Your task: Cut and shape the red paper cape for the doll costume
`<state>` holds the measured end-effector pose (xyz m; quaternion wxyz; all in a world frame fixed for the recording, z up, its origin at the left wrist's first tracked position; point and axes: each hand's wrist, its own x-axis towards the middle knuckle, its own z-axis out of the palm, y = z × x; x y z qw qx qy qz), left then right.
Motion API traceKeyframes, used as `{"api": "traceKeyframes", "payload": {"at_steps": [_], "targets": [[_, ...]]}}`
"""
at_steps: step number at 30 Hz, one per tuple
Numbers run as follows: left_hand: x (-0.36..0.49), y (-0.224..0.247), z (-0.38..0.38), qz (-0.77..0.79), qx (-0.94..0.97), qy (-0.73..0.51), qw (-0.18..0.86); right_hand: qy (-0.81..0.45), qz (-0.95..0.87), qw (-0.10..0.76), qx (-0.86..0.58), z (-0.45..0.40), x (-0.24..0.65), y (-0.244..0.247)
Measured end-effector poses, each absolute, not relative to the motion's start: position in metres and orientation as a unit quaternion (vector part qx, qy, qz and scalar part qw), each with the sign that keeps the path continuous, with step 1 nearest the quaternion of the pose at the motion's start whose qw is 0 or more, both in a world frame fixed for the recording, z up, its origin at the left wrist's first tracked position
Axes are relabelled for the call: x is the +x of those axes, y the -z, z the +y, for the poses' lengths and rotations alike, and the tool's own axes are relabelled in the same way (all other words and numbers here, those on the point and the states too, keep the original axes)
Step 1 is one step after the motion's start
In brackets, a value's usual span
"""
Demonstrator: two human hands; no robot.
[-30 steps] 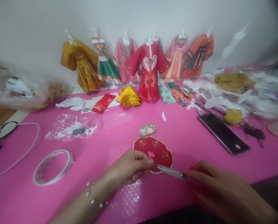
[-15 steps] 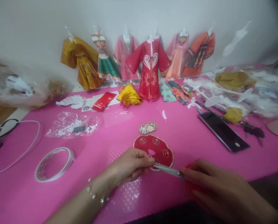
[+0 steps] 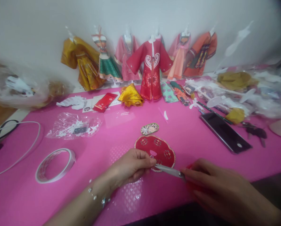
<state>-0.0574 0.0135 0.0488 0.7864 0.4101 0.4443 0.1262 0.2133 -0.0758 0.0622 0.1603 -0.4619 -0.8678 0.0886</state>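
My left hand (image 3: 137,164) is closed in a pinch over the near edge of a red scalloped fabric piece (image 3: 167,154) with flower motifs and a pale beaded border. What lies between thumb and forefinger is too small to make out. My right hand (image 3: 215,185) grips scissors (image 3: 170,171) by their red handles, mostly hidden by the fingers. The blade tips reach the left fingertips, and the blades look nearly closed. Just beyond the red piece lies an oval floral patch (image 3: 150,128). Beneath my left wrist is a clear sheet (image 3: 131,194) with a dotted pattern.
A tape roll (image 3: 55,166) sits at left, near a plastic bag of white pieces (image 3: 75,127). To the right are a phone (image 3: 225,131) and keys (image 3: 254,130). Dressed doll forms, among them a red robe (image 3: 152,70), line the wall. Bagged parts (image 3: 246,91) crowd the back right.
Both hands and the scissors hold nearly the same place. The scissors have shifted very slightly to the left, towards the left fingertips.
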Motion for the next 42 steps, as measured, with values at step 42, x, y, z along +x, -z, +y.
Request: {"api": "traceKeyframes", "payload": {"at_steps": [42], "targets": [[-0.073,-0.09,0.023,0.575,0.631,-0.361,0.376,-0.151,-0.847,0.089,-0.503,-0.089,0.247,-0.039]]}}
